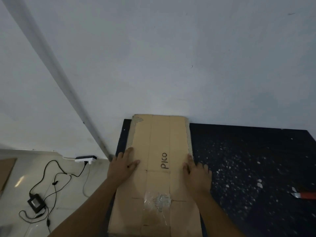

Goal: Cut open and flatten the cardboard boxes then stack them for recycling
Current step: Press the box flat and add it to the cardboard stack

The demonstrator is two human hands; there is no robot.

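We press the flattened cardboard box with left hand and right hand, fingers straight, grasping nothing. Looks light, stiff; lift by long edges.

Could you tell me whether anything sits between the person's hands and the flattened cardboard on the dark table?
Nothing visible does. The left hand and right hand already rest directly on the flattened cardboard, one at each long edge. The red-handled cutter lies apart, far right on the table.

Dim, bluish, soft-focus view with wide-angle bending at edges, faint glare on floor tiles.
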